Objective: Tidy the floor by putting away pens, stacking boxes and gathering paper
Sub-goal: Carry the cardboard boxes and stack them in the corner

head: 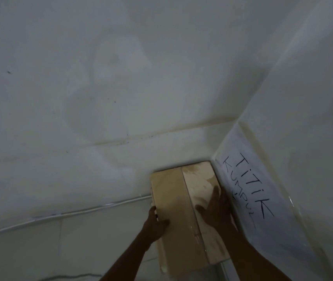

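A tan cardboard box (173,201) with closed top flaps stands in the room's corner, its far end against the back wall and its right side next to the right wall. My left hand (155,224) grips the box's left edge, thumb on the top flap. My right hand (215,209) lies flat with spread fingers on the right flap. No pens or loose paper are in view.
A white paper sign (248,191) with handwritten black letters is fixed to the right wall beside the box. A white cable (64,213) runs along the foot of the back wall. Pale floor tiles (60,250) lie at the lower left.
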{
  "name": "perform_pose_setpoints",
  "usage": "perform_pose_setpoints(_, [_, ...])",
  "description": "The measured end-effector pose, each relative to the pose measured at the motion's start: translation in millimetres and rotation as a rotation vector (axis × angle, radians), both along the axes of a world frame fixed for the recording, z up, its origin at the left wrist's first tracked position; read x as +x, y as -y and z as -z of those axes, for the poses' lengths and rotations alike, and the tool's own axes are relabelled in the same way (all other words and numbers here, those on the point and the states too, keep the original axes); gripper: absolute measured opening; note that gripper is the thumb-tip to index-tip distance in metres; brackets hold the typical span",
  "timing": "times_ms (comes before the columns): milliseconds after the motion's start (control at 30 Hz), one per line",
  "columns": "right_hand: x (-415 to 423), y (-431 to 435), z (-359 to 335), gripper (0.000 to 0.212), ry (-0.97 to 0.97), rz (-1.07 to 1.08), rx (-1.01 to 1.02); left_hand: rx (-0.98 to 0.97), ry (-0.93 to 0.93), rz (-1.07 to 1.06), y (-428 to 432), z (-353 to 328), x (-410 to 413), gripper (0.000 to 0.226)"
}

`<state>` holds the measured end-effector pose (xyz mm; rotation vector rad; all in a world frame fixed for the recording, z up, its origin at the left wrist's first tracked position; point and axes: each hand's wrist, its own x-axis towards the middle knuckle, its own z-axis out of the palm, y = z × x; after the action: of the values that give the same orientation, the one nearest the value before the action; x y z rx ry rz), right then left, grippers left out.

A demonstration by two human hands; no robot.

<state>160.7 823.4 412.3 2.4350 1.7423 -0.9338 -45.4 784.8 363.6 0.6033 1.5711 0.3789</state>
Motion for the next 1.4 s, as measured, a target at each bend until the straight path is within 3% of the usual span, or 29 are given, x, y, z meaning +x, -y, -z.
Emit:
perform_pose_setpoints(267, [-39,-20,-60,0.093,-0.005,-0.097,0.035,0.162,-0.142,0.041,-31,-108,-26,0.068])
perform_pose_setpoints(900, [-222,17,-292,0.087,-0.138,-0.283,0.181,0.435,-0.397,0.061,-1,-365,-198,0.069])
perform_pose_setpoints(1167, [-305,37,-357,0.085,-0.148,-0.360,0.252,0.444,-0.460,0.083,38,-412,-275,0.069])
perform_pose_setpoints(1400, [-359,53,-373,0.084,-0.173,-0.466,0.262,0.440,-0.488,-0.003,71,-431,-322,0.068])
